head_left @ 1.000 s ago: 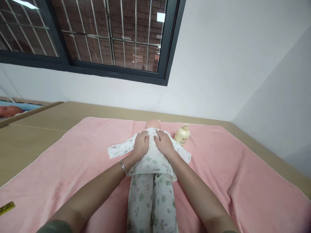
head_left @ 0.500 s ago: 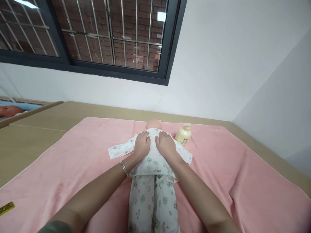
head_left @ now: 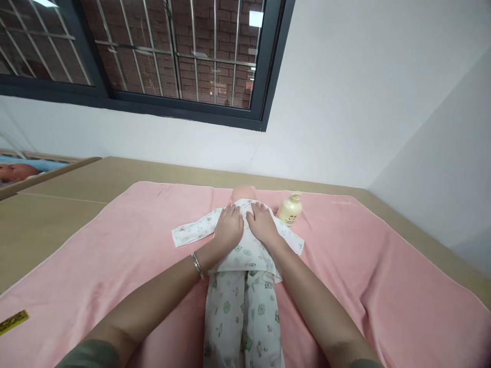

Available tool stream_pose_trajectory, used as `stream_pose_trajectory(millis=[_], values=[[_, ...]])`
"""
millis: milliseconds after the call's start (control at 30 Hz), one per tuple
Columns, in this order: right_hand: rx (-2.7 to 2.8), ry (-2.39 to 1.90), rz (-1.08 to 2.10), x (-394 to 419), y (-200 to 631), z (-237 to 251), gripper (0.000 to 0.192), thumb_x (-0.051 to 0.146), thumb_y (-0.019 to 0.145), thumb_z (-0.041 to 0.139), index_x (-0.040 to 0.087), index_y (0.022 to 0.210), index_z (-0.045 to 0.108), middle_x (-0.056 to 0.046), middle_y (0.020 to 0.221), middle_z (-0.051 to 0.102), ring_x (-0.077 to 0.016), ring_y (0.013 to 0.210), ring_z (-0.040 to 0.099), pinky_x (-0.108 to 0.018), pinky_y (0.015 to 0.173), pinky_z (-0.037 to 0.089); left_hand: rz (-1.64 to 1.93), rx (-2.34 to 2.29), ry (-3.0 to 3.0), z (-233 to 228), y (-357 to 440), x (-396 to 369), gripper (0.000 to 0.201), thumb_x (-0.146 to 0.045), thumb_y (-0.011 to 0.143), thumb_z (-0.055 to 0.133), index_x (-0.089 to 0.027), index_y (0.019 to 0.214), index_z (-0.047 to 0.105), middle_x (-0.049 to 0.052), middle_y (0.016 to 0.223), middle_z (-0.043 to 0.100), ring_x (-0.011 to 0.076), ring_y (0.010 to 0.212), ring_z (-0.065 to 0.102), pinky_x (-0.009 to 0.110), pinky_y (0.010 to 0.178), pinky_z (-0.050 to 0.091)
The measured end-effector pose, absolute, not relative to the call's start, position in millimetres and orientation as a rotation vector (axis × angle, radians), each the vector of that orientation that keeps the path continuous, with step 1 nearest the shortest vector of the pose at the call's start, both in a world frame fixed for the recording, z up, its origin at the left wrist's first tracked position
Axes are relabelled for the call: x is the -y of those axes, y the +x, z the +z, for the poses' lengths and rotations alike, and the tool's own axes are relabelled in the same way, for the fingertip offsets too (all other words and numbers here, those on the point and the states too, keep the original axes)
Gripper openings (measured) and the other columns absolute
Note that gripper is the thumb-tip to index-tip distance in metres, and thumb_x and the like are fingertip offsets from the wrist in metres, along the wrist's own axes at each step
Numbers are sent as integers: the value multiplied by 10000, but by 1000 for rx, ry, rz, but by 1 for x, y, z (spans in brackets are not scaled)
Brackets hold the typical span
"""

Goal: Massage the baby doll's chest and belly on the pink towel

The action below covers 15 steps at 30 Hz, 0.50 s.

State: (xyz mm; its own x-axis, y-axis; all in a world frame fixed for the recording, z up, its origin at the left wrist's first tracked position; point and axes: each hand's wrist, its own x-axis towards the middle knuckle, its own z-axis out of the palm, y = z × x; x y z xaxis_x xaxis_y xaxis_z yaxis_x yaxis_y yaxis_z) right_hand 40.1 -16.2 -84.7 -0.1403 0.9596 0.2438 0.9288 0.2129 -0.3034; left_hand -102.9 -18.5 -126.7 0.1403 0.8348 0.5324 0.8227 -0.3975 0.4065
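A baby doll lies on a pink towel, head away from me, dressed in a white patterned top and matching trousers. My left hand rests flat on the left side of the doll's chest, a bracelet on its wrist. Right beside it, my right hand lies flat on the chest's right side. Both palms press the fabric, fingers spread toward the doll's neck; neither grips anything. The doll's face is mostly hidden behind my hands.
A cream pump bottle stands on the towel just right of the doll's head. The towel covers a tan tabletop against a white wall with a barred window. A yellow label lies at the towel's near left. Another doll lies far left.
Both hands have slid slightly closer together and a little up the doll's chest. The view has shifted slightly downward.
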Motion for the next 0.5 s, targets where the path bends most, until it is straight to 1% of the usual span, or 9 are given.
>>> stream_pose_trajectory(millis=[100,167,267,367,433,500], values=[[2163,-1815,50,28,29,-79,462,280,1049,337,59,1395,548,-205,1436,573,-320,1382,465,-468,1166,311,1008,-1705,2328,-119,-110,9,441,-242,986,358,-74,1311,606,193,1394,627,323,1365,527,478,1181,373],[2202,-1832,6,37,21,-76,461,259,1048,327,33,1371,565,-226,1403,592,-332,1352,495,-459,1156,326,918,-1689,2288,-115,-116,1,445,-277,990,367,-65,1291,616,203,1380,636,322,1344,550,476,1165,390],[2273,-1821,-10,47,14,-73,473,209,1031,334,-9,1397,540,-257,1427,567,-341,1378,482,-449,1167,320,880,-1693,2288,-115,-120,-6,469,-287,1000,341,-63,1325,594,203,1407,620,310,1352,548,469,1171,379],[2317,-1778,53,45,18,-73,482,181,1021,324,2,1420,528,-249,1479,526,-319,1417,456,-427,1174,322,905,-1755,2348,-118,-115,-1,487,-276,1008,321,-59,1372,561,202,1438,597,321,1379,522,483,1184,352],[2286,-1767,111,38,25,-73,491,230,1039,318,20,1432,524,-224,1507,508,-298,1439,436,-401,1176,324,901,-1790,2390,-119,-110,7,486,-266,1003,335,-36,1366,563,225,1425,600,343,1376,520,492,1173,358],[2216,-1806,148,29,32,-74,520,313,1052,327,22,1436,520,-217,1522,496,-300,1452,417,-403,1179,320,896,-1805,2433,-120,-105,15,476,-253,995,354,-24,1354,568,247,1418,597,357,1370,523,502,1158,367]])
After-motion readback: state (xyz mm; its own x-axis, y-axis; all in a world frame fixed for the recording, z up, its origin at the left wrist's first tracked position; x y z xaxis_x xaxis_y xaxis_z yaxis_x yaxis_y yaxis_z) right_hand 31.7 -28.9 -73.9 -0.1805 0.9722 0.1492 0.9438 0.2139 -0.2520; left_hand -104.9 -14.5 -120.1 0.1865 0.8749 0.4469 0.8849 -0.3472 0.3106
